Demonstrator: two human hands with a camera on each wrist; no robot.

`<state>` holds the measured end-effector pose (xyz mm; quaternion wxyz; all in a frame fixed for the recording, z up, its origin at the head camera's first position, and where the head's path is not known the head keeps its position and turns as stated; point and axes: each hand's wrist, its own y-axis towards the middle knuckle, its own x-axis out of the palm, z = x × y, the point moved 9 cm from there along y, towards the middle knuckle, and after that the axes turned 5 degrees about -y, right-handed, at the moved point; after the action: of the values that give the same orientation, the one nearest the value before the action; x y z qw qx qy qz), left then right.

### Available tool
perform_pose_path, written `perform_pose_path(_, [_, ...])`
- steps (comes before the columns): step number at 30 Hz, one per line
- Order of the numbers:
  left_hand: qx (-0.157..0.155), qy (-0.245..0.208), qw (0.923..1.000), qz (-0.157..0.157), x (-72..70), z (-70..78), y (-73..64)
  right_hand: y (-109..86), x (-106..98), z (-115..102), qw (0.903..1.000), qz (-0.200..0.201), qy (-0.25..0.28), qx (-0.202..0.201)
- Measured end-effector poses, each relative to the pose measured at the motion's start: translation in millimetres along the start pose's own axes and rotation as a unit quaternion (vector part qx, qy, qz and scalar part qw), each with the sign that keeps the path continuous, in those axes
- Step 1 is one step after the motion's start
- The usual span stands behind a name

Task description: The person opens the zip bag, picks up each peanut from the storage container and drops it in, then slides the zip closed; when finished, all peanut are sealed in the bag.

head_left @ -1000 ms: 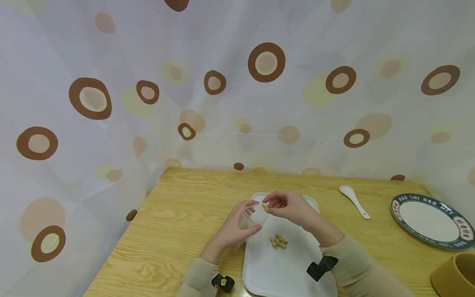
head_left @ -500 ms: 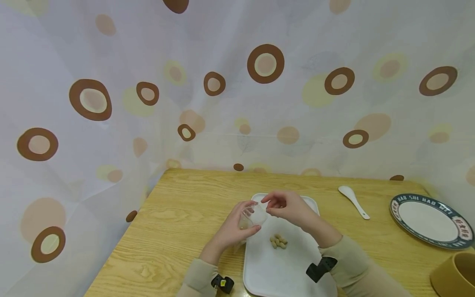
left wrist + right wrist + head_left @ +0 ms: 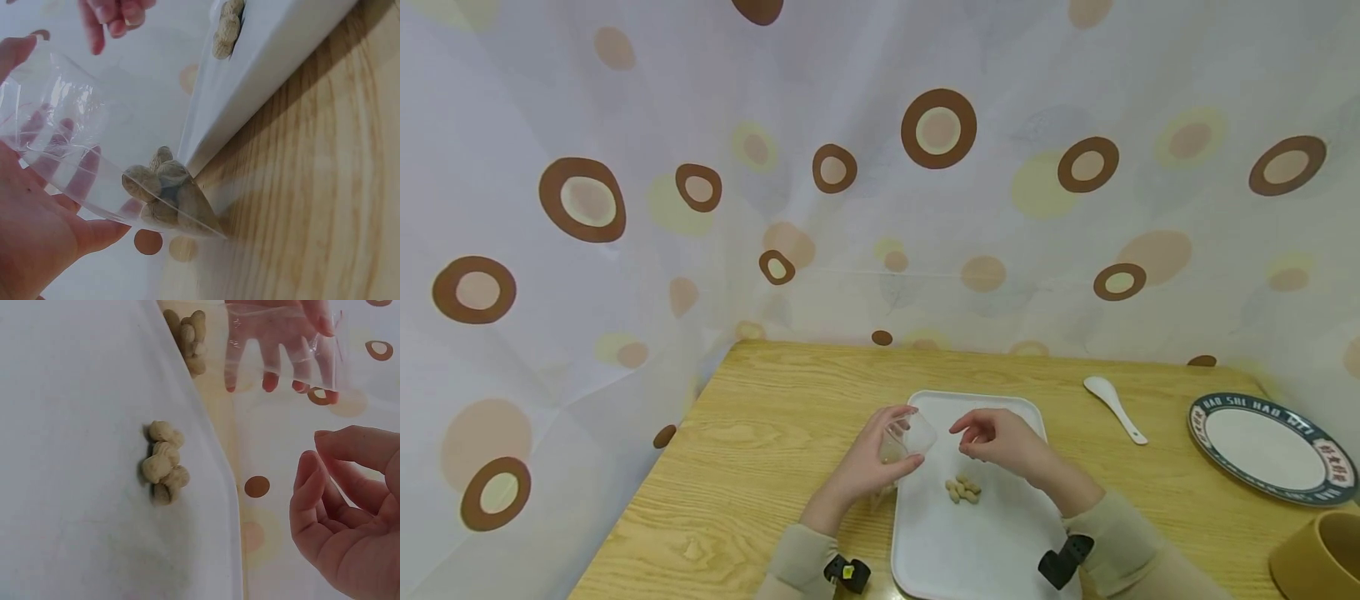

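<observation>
A clear plastic bag [image 3: 69,94] hangs from my left hand [image 3: 867,458], which holds it near its mouth with the thumb on one side and fingers on the other. Several unshelled peanuts [image 3: 165,190] lie in the bag's bottom corner, beside the tray's left edge. My right hand [image 3: 1003,440] hovers over the tray's upper part, to the right of the bag. Its fingers are loosely bent with nothing between them, as the right wrist view shows. Below the hands, a small pile of peanuts [image 3: 962,489] rests on the white tray [image 3: 977,550].
A white spoon [image 3: 1116,408] lies on the wooden table [image 3: 790,400] right of the tray. Farther right are a plate [image 3: 1262,446] with a dark lettered rim and a mustard-coloured cup [image 3: 1311,554]. A patterned curtain [image 3: 865,208] stands behind and left of the table.
A second ago my right hand pinched a peanut at the bag's mouth. It has let the peanut go and drawn back to the right and slightly down. The left hand has barely moved.
</observation>
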<state>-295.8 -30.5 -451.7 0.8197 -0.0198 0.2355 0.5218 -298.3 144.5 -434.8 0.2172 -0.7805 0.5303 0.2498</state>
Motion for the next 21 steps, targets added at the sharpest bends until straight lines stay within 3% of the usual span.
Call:
perform_pose_path(14, [-0.001,0.002,1.0,-0.001,-1.5,0.4,-0.4,-2.6,11.7,42.0,0.9972,0.0,-0.059,0.045])
perform_pose_path(21, [-0.003,0.0,1.0,-0.002,-2.1,3.1,-1.6,-3.0,21.9,44.6,0.9969,-0.019,-0.073,0.024])
